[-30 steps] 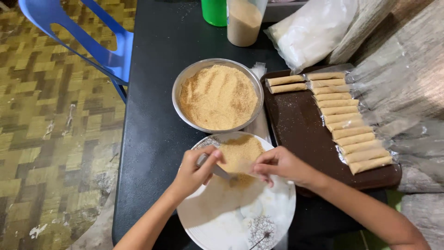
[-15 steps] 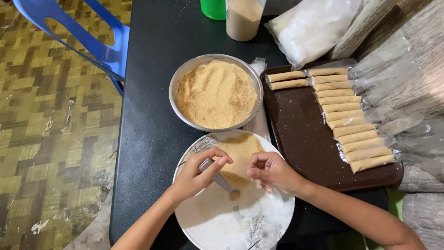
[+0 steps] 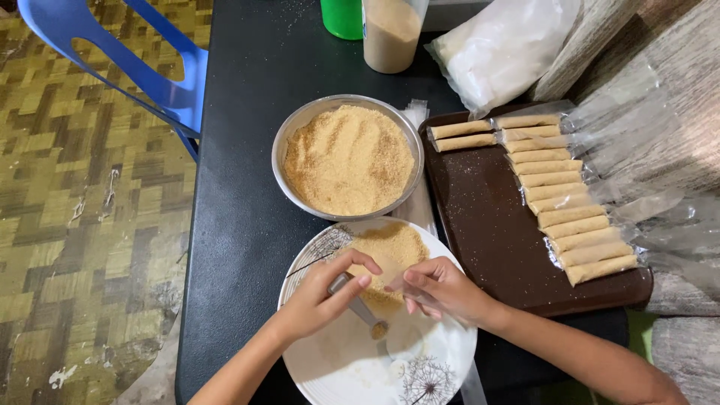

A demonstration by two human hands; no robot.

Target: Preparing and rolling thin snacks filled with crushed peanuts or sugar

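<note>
My left hand [image 3: 321, 296] grips a metal spoon [image 3: 364, 313] over a white plate [image 3: 330, 367]; the spoon's bowl carries brown crumbs. My right hand [image 3: 439, 289] pinches a clear plastic wrapper [image 3: 390, 266] right beside the spoon handle. A heap of golden-brown crumbs [image 3: 394, 244] lies on the plate's far half. Just beyond stands a metal bowl [image 3: 289, 135] full of the same crumbs.
A dark brown tray [image 3: 487, 232] at the right holds several filled plastic-wrapped rolls [image 3: 570, 217] in a row. A white bag [image 3: 502, 45], a cup of crumbs [image 3: 391, 34] and a green container [image 3: 341, 16] stand at the back. A blue chair [image 3: 120, 60] is left of the black table [image 3: 232, 187].
Both hands have drawn closer together over the plate. The spoon now points down toward the plate's near side with crumbs in it, and the right hand's fingers meet the wrapper.
</note>
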